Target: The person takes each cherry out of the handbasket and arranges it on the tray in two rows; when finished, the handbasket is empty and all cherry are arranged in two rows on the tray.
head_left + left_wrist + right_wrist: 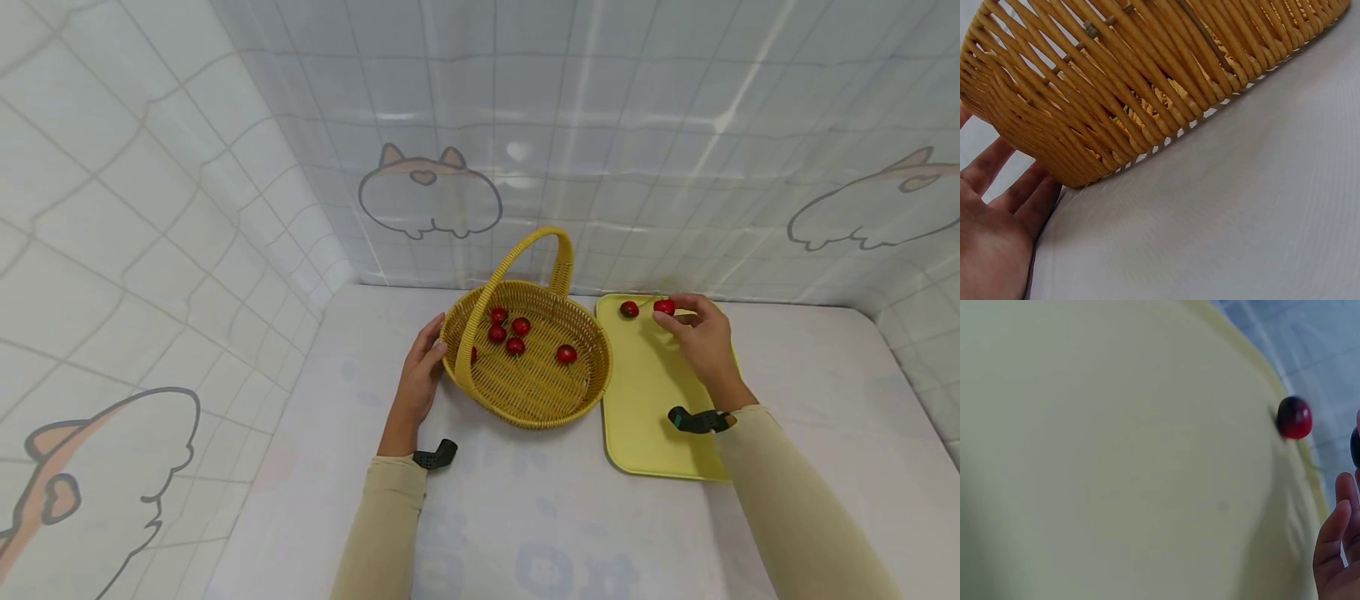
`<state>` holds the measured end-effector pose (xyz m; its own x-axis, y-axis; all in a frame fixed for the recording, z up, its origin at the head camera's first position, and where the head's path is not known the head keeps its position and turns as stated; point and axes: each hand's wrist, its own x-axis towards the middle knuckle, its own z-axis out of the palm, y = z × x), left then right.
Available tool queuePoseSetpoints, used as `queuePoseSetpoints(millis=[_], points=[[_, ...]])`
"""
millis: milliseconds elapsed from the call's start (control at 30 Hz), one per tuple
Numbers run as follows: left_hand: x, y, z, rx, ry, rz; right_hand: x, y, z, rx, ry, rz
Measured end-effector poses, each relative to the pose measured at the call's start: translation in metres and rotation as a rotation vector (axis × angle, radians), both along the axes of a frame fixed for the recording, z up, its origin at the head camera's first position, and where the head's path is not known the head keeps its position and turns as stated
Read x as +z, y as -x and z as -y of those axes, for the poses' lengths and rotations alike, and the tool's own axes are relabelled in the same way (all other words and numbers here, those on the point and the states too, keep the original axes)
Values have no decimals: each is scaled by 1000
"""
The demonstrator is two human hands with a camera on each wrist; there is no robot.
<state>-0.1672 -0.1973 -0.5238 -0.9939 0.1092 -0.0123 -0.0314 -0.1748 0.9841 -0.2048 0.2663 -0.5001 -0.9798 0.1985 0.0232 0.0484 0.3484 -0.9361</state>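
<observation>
My left hand (pixel 422 371) rests against the left side of a yellow wicker basket (pixel 536 419) with a tall arched handle. In the left wrist view, the fingers (pixel 1025 194) lie fairly straight along the basket's outer wall (pixel 1116 94). Several red cherries (pixel 515 346) are inside the basket, one partly hidden by the handle. Over the far end of a yellow tray (pixel 637 417), my right hand (pixel 703 337) pinches a cherry (pixel 663 307) between thumb and fingertips. Another dark red cherry (pixel 629 309) with a green stem lies on the tray, left of that hand.
A white cloth (pixel 495 508) covers the table under the basket and tray. Behind it hangs a grid-patterned sheet (pixel 637 125) with cartoon animal drawings, and a similar sheet (pixel 225 250) stands along the left. The tray's left edge is close to the basket.
</observation>
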Motion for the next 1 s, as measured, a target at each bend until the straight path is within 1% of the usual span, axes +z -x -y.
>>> queuePoseSetpoints(millis=[133,200,300,367,433,533,867,1000], points=[[-3,1,0,3,0,0,-9,0,-4,-14,18,8],[-3,1,-1,3,-4,0,-6,-2,-3,-23,34,12],[-3,1,-2,1,-8,-4,-10,-1,-6,-52,44,34],[-2,0,-3,-1,-11,-7,-13,-1,-8,-70,32,49],[-2,0,-4,-1,-10,-8,-21,2,-12,-88,21,69],[-2,0,-4,-3,-11,-7,-23,2,-14,-111,6,92],[-5,2,-1,3,-19,0,-22,4,-12,-159,-77,129],[-4,2,0,10,-23,13,-22,5,-11,-160,-112,149]])
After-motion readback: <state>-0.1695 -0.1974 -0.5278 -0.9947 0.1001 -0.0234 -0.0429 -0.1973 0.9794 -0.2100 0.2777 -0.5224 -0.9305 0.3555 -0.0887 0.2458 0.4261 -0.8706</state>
